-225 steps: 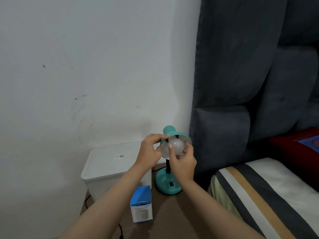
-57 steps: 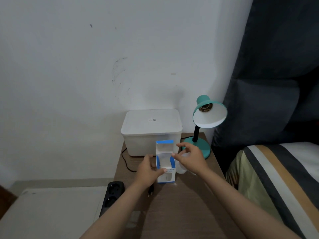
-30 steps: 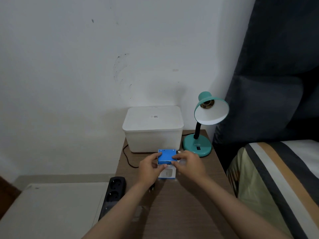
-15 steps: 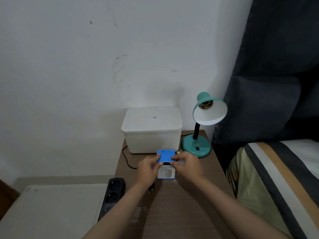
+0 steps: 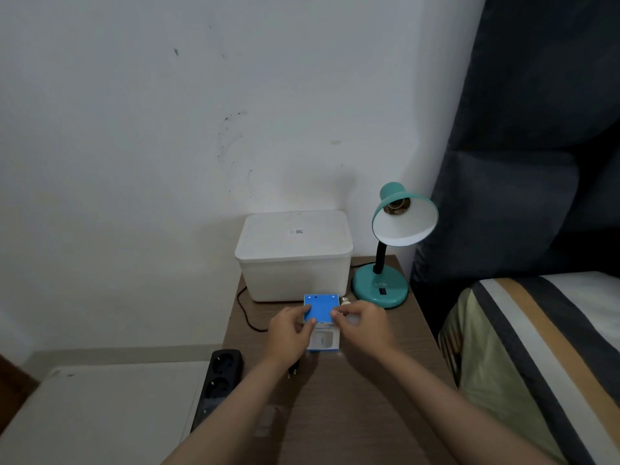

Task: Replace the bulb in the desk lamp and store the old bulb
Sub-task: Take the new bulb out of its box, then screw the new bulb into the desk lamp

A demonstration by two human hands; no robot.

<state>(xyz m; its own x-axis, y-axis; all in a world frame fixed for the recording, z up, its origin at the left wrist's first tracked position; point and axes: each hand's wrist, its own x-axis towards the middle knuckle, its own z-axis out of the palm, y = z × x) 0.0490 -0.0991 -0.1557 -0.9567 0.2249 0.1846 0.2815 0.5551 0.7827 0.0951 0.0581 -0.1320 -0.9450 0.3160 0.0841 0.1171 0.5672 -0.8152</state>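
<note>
At the near middle of the worktop (image 5: 352, 414), we have both hands on the small blue-and-white bulb box (image 5: 321, 322): our left hand (image 5: 290, 332) pinches its left edge, thumb on the blue top flap, while the fingertips of our right hand (image 5: 364, 327) press the flap's right side. Tucked behind that right hand lies a bulb (image 5: 345, 302), only its metal screw base and a pale patch of glass showing beside the box; whether the hand touches it we cannot tell. The desk lamp (image 5: 391, 250) stands just beyond, its shade turned toward us and the socket (image 5: 399, 206) bare, so the fitting of a fresh bulb appears not yet done. To handle this step well, we judge it best to brace the box low with the left hand and work the flap by its edge, not its centre, lest the thin card crush. The loose bulb looks free to roll; we should keep it penned against the box. Behind stands a lidded white bin (image 5: 295, 256), and a black power strip (image 5: 219, 380) hangs off the worktop's left edge.
</note>
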